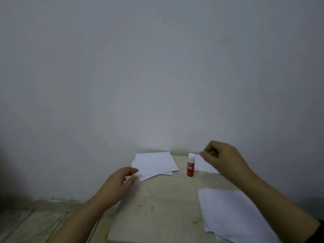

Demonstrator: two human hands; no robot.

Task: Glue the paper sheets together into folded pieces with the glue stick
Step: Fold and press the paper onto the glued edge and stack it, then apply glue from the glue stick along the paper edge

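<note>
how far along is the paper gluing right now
Possibly done: white paper pieces stacked at the far left of the pale tabletop, though glue or folds can't be seen. In hand: the right hand pinches a small white sheet, and the left hand touches the stack's corner. Left: the red glue stick stands apparently capped, with loose white sheets waiting at near right.

Your bench (157, 204): pale, scuffed top against the wall. On it you've got a fanned paper stack (154, 163) far left, a red glue stick (190, 165) upright mid-back, one sheet (205, 165) just right of it, another paper pile (233, 213) near right.
</note>
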